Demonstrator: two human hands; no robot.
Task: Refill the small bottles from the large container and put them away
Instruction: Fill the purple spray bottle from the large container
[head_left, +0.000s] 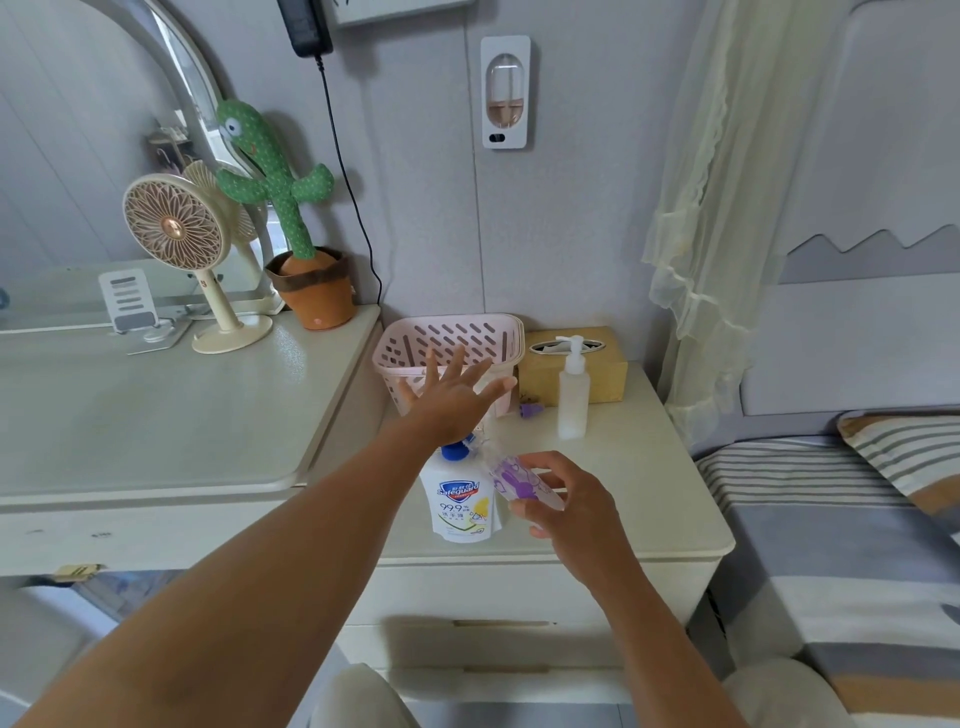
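A large white soap container (460, 506) with a blue cap stands on the nightstand (649, 483). My right hand (563, 499) grips a small clear bottle with purple print (519, 480), tilted, right beside the container. My left hand (449, 397) hovers above the container with fingers spread, in front of a pink slotted basket (452, 340). A small clear pump bottle (573, 392) stands upright to the right. A purple cap (531, 410) lies on the nightstand next to the basket.
A tan tissue box (608, 364) sits behind the pump bottle. The higher dresser on the left carries a fan (179, 234), a plush cactus in a pot (291, 218) and a phone stand (130, 301). A bed (857, 519) borders the right. Drawers are below.
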